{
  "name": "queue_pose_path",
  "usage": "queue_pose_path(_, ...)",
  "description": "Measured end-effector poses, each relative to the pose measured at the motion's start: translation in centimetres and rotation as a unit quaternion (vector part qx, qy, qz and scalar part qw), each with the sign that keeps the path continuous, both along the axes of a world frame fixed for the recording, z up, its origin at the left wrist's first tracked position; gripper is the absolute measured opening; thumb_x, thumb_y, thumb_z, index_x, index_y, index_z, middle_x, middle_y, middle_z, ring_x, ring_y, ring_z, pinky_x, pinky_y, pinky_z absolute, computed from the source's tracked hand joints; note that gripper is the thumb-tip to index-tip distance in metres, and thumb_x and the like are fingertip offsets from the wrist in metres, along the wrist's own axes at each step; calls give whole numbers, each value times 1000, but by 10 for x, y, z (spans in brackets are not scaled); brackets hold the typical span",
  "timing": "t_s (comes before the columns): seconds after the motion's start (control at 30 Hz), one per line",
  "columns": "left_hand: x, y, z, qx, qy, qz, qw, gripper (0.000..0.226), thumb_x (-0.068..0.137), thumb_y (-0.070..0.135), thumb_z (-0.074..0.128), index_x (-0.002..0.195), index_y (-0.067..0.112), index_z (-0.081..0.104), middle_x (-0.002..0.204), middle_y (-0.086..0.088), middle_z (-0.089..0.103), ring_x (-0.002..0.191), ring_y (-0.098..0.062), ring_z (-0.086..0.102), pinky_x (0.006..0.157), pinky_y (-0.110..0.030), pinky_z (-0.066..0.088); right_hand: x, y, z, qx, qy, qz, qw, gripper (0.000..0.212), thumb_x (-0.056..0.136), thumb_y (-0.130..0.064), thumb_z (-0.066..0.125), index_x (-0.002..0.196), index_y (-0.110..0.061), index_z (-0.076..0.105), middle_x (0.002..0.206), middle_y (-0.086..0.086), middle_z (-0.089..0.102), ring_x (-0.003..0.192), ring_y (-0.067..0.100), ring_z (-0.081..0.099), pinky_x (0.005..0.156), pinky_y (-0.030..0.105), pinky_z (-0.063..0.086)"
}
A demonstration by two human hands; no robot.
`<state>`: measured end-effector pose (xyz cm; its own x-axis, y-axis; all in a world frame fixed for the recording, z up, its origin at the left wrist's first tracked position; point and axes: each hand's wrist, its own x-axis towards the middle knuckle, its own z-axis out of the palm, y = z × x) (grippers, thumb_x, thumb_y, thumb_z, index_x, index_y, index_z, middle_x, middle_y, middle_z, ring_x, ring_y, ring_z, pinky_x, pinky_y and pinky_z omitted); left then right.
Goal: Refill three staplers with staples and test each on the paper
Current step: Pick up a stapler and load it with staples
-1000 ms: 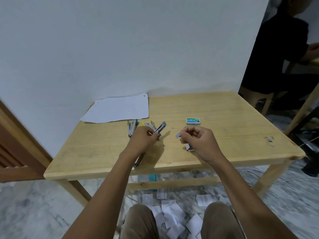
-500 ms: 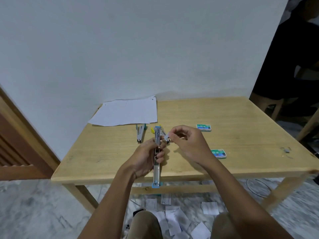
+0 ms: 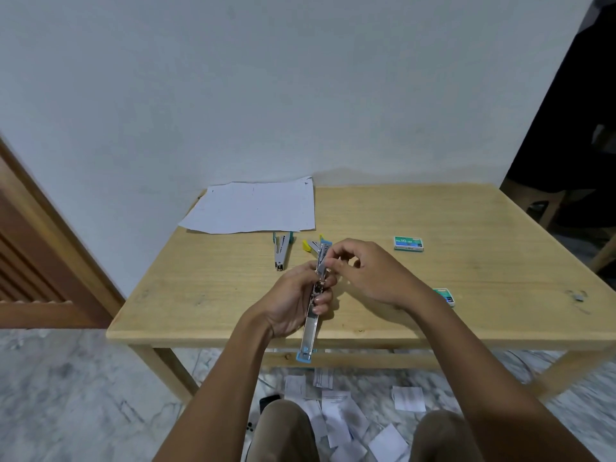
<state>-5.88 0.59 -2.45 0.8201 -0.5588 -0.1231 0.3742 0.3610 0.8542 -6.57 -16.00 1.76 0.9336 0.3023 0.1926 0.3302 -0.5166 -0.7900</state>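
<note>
My left hand point(image 3: 293, 303) grips a blue stapler point(image 3: 311, 323) that is swung fully open into one long strip, over the table's front middle. My right hand point(image 3: 370, 275) pinches a small strip of staples point(image 3: 322, 266) at the stapler's upper half. A green stapler point(image 3: 281, 250) lies open on the table behind, and a yellow stapler point(image 3: 308, 245) lies partly hidden by my hands. White paper point(image 3: 253, 206) lies at the back left.
The wooden table point(image 3: 466, 261) stands against a white wall. One green staple box point(image 3: 408, 243) lies at mid right, another point(image 3: 445, 295) near my right wrist. Paper scraps point(image 3: 336, 415) litter the floor by my knees. A wooden door point(image 3: 40, 261) is on the left.
My left hand lifted the blue stapler and unfolded it straight. My right hand brought the staple strip from the right over to the stapler's top half.
</note>
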Motion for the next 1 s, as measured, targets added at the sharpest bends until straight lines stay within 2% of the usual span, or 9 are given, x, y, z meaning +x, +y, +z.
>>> queue_pose_path(0.07,1,1,-1,-7,5,-4,1000,21,87,-3,36,101,8,45,76,-6,46,53,-13,37,46,-24,28,2,-1,3,-11,7,11,1000,11,95,-23,61,87,-25,68,87,-9,67,83,11,57,69,18,38)
queue_pose_path(0.17,3,2,-2,-17,17,-10,1000,29,84,0,40,111,10,41,77,-8,46,54,-13,37,46,-24,30,4,-4,10,-12,21,26,999,16,97,-22,59,84,-30,65,84,-12,64,75,0,54,65,11,38)
queue_pose_path(0.33,3,2,-2,-22,22,-15,999,28,83,0,39,109,11,42,78,-8,45,54,-13,37,46,-23,30,6,-7,12,-21,38,36,998,12,98,-21,58,92,-19,68,78,-14,61,64,-7,51,61,7,37)
queue_pose_path(0.4,2,2,-2,-22,23,-15,999,29,84,0,39,111,11,41,78,-8,45,54,-13,37,46,-23,30,5,-6,10,-25,37,34,998,12,98,-22,58,91,-21,68,78,-14,60,64,-7,50,61,7,37)
queue_pose_path(0.5,2,1,-1,-16,23,-10,1000,28,88,-3,34,111,11,41,77,-8,45,54,-13,36,46,-24,29,3,-4,8,-20,39,27,999,18,98,-25,58,84,-33,64,80,-15,62,68,-5,52,65,10,38)
queue_pose_path(0.63,2,3,-2,-13,28,-10,999,27,88,-4,29,107,10,43,78,-9,46,55,-14,37,46,-24,30,4,1,3,-43,34,15,998,12,98,-24,58,90,-22,67,87,-11,65,74,1,55,71,20,42)
queue_pose_path(0.77,3,3,-3,-8,24,-8,1000,28,90,-4,28,110,11,41,77,-8,47,55,-14,37,47,-24,29,1,4,1,4,34,6,999,14,98,-20,56,98,-12,69,82,-7,68,66,-7,57,68,16,43)
queue_pose_path(0.9,4,3,-3,-20,19,-17,999,31,89,-3,31,116,10,40,77,-8,47,53,-14,38,45,-23,31,0,3,-5,62,48,4,997,14,98,-19,57,92,-17,69,79,-9,65,66,3,52,67,19,42)
queue_pose_path(1.0,5,3,-4,-18,17,-18,1000,28,90,-3,31,112,10,42,77,-8,46,53,-13,38,45,-23,31,-1,5,-5,77,58,1,995,13,99,-16,56,92,-15,68,74,-10,63,59,-3,53,63,14,41)
